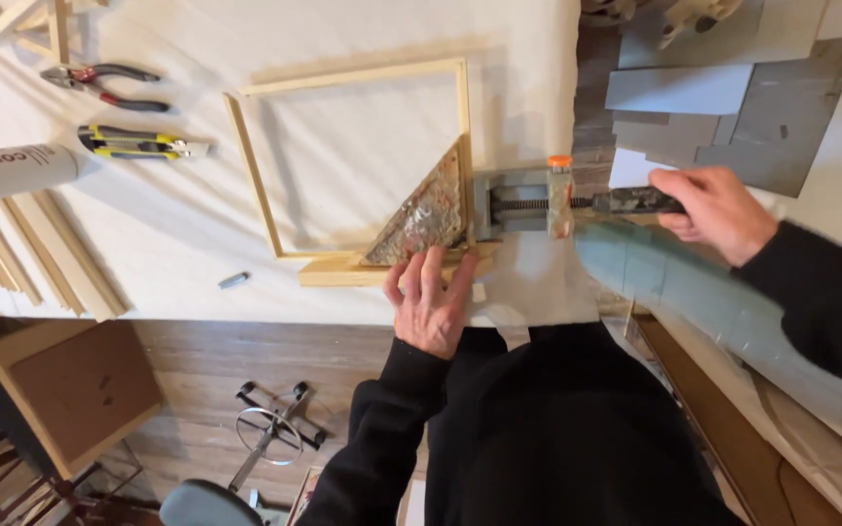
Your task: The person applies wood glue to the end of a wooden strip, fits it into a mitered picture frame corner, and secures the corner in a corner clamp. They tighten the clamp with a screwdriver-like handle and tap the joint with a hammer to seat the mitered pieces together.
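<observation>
Two bare hands are seen at work over a white-covered table [197,224]. The left hand [429,297] is laid flat, fingers spread apart, on the near corner of a thin wooden frame [343,161], its fingertips touching a mottled triangular corner block [426,216] that is seated inside that corner. A flat wooden strip [343,270] is placed under the frame's near rail. The right hand [716,212] is closed, fingers curled together, around the dark handle [635,201] of a screw clamp [528,202], which is pressed against the frame's right side, just beside the triangular block; an orange cap [559,161] is seen on the clamp. Nothing is enclosed by the frame except the block in its corner and bare cloth. Further left on the table, red-handled pliers [104,85] and a yellow-and-black utility knife [138,143] are laid near each other, with a white tube [12,171] and a bundle of wooden strips [36,248] below them. A small dark cylinder [233,281] is left near the table edge. Grey sheets [733,107] are stacked beyond the clamp, well apart from the frame.
</observation>
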